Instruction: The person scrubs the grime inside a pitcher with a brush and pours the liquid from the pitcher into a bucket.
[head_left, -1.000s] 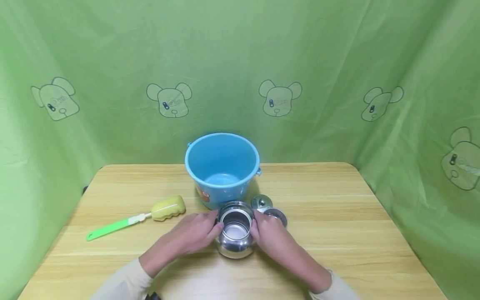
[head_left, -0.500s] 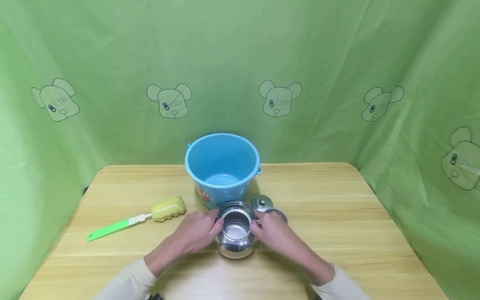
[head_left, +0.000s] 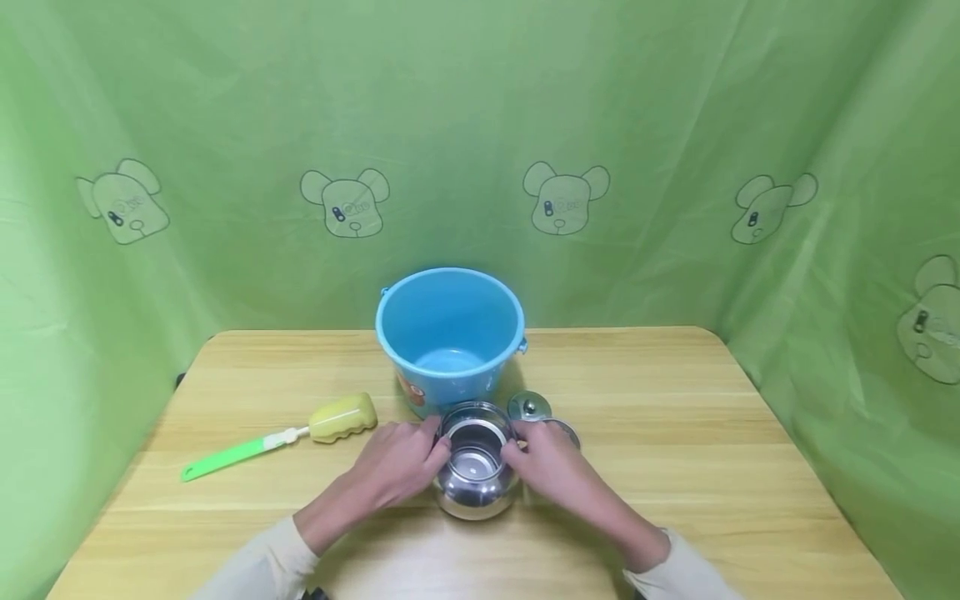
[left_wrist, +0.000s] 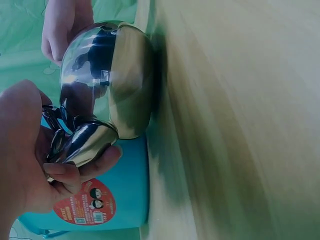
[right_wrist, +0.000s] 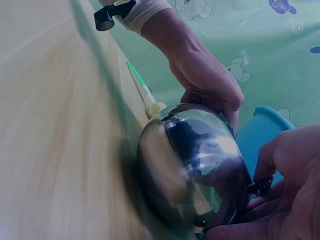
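Observation:
A shiny steel teapot (head_left: 474,493) stands upright on the wooden table, its mouth uncovered and its inside visible in the head view. My left hand (head_left: 397,461) grips it on the left; in the left wrist view its fingers curl round the short spout (left_wrist: 90,142). On the other side my right hand (head_left: 553,461) pinches the teapot near its rim, with the thumb at a dark handle bracket (right_wrist: 260,187) in the right wrist view. Just behind the right hand lie a round steel lid (head_left: 529,406) with a knob and a steel strainer (head_left: 566,430), the latter partly covered by that hand.
Close behind the teapot stands a blue bucket (head_left: 448,379). A brush (head_left: 281,438) with a yellow sponge head and green handle lies to the left. Green printed curtains (head_left: 465,108) surround the table (head_left: 675,500) at the back and sides.
The head view has shifted slightly, so everything appears a little farther right. Both hands keep hold of the teapot, which stays in place; the right hand has changed its hold slightly.

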